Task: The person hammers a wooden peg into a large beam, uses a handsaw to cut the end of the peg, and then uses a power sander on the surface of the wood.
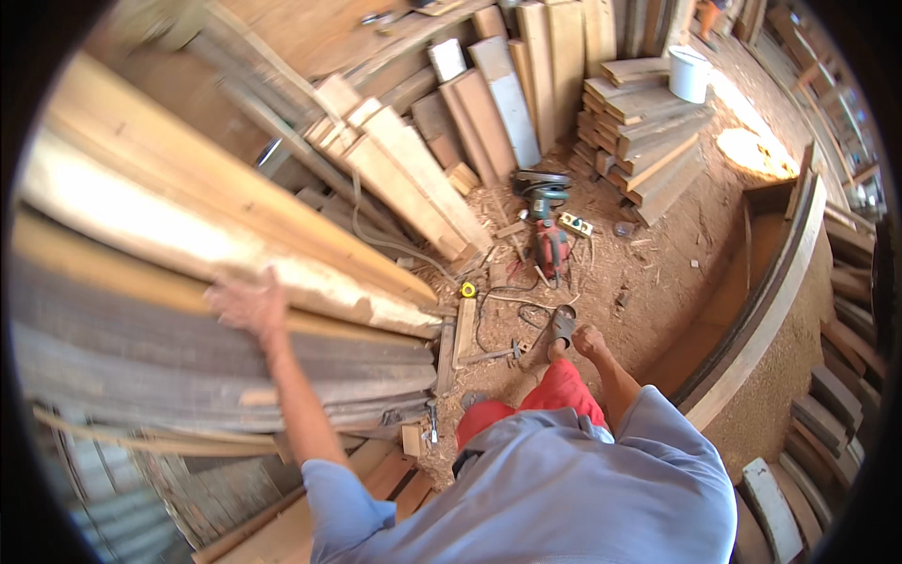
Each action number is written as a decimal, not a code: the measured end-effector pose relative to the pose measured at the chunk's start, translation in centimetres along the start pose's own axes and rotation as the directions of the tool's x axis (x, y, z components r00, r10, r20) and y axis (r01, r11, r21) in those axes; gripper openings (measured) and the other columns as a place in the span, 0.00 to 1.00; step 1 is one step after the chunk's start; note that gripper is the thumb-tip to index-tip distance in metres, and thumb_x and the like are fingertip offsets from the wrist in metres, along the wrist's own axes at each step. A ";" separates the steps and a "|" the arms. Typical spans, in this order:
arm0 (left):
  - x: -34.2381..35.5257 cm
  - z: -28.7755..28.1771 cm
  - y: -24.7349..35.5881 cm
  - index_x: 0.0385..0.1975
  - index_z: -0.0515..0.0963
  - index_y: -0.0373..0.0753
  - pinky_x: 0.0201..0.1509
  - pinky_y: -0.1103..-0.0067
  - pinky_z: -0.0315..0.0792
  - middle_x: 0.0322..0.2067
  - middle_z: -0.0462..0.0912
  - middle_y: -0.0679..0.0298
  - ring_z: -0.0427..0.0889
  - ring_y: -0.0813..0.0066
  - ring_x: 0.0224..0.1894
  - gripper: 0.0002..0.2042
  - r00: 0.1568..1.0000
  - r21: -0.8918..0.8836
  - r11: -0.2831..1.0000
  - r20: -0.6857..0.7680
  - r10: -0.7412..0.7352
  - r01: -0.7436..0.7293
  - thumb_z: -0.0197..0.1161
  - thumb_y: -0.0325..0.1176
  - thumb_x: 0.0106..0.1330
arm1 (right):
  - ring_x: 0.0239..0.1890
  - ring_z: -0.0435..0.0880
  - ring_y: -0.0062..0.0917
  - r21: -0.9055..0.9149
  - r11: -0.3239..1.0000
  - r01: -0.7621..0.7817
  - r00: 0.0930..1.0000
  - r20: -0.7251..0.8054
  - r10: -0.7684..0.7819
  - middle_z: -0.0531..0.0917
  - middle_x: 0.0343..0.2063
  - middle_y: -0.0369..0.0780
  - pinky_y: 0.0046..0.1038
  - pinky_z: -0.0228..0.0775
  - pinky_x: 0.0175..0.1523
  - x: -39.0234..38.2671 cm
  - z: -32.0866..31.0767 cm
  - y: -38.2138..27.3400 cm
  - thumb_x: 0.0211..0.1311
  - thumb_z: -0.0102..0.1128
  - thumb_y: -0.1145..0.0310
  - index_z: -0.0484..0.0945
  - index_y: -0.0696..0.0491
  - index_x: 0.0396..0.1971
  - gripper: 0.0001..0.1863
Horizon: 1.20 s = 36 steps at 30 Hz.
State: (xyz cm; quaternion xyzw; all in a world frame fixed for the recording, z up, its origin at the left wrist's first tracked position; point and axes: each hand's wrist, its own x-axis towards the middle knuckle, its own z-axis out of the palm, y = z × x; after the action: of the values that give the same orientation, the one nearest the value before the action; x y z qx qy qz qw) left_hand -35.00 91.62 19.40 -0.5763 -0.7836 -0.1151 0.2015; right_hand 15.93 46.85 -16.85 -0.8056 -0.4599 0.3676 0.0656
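My left hand (249,301) is open, fingers spread, against a long pale wooden board (188,244). Its outline is slightly blurred. A darker grey stack of long planks (188,343) lies below that board, just under my hand. My right hand (590,340) hangs beside my knee with its fingers curled in, and I see nothing in it. Near my feet are a hammer (515,352) and a yellow tape measure (468,289). Farther off, a red power tool (552,249) and a dark green power tool (543,193) rest on the shavings-covered floor.
A power strip (575,224) and loose cords lie by the tools. Boards (413,179) lean along the back. A white bucket (691,75) sits on a plank stack (648,122). At right runs a long curved-looking wooden frame (766,310), with timber pieces (827,423) beyond.
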 end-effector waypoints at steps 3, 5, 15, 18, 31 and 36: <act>5.9 2.8 0.8 0.79 0.30 0.34 0.80 0.48 0.40 0.76 0.31 0.29 0.35 0.30 0.79 0.65 0.950 -0.185 0.933 0.083 -0.300 0.310 0.55 0.79 0.58 | 0.41 0.87 0.50 0.167 0.978 -0.128 0.989 -0.045 0.138 0.87 0.35 0.54 0.43 0.79 0.48 4.9 -2.4 0.0 0.62 0.59 0.59 0.87 0.55 0.32 0.15; 6.4 6.3 3.7 0.77 0.29 0.29 0.71 0.48 0.58 0.70 0.48 0.22 0.57 0.30 0.71 0.66 0.910 -0.101 0.907 -0.033 -0.413 0.408 0.58 0.76 0.59 | 0.39 0.87 0.49 0.186 0.973 -0.139 0.983 -0.092 0.158 0.87 0.35 0.53 0.43 0.80 0.45 8.9 -3.1 1.8 0.62 0.60 0.59 0.87 0.54 0.32 0.14; 8.5 11.1 -1.5 0.71 0.40 0.13 0.67 0.51 0.66 0.62 0.64 0.24 0.69 0.36 0.65 0.65 0.785 -0.288 0.952 -0.563 -0.257 0.105 0.70 0.67 0.58 | 0.42 0.86 0.52 0.017 0.992 -0.128 0.991 -0.027 0.129 0.86 0.34 0.54 0.47 0.77 0.44 32.2 5.8 12.6 0.61 0.67 0.51 0.81 0.56 0.41 0.21; 8.8 10.3 0.6 0.70 0.37 0.14 0.62 0.55 0.72 0.58 0.70 0.28 0.75 0.42 0.59 0.62 0.761 -0.422 0.895 -0.531 -0.371 0.142 0.74 0.52 0.55 | 0.42 0.86 0.52 0.143 0.955 -0.261 0.964 -0.005 0.264 0.85 0.34 0.55 0.47 0.76 0.45 37.2 8.7 14.3 0.58 0.71 0.50 0.81 0.58 0.40 0.24; 10.3 9.8 0.6 0.73 0.22 0.27 0.73 0.58 0.67 0.63 0.67 0.28 0.73 0.48 0.66 0.59 0.805 -0.612 0.789 -0.446 -0.391 0.045 0.70 0.37 0.59 | 0.26 0.87 0.33 0.292 0.879 -0.376 0.903 -0.096 0.418 0.86 0.22 0.45 0.35 0.79 0.36 44.3 14.7 17.3 0.55 0.66 0.58 0.85 0.58 0.31 0.17; 8.5 10.3 1.0 0.71 0.34 0.16 0.64 0.57 0.73 0.58 0.70 0.26 0.77 0.45 0.60 0.58 0.806 -0.425 0.903 -0.509 -0.300 0.068 0.72 0.49 0.62 | 0.25 0.82 0.43 0.339 0.937 -0.082 0.922 -0.333 0.201 0.81 0.20 0.47 0.44 0.74 0.33 38.9 8.1 12.4 0.59 0.62 0.49 0.80 0.60 0.31 0.24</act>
State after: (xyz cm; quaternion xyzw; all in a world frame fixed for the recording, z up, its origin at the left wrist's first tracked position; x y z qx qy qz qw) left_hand -38.10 103.48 14.02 -0.4640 -0.7035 -0.4513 0.2935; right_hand 31.21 68.63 -48.88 -0.8695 -0.3144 0.2861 0.2515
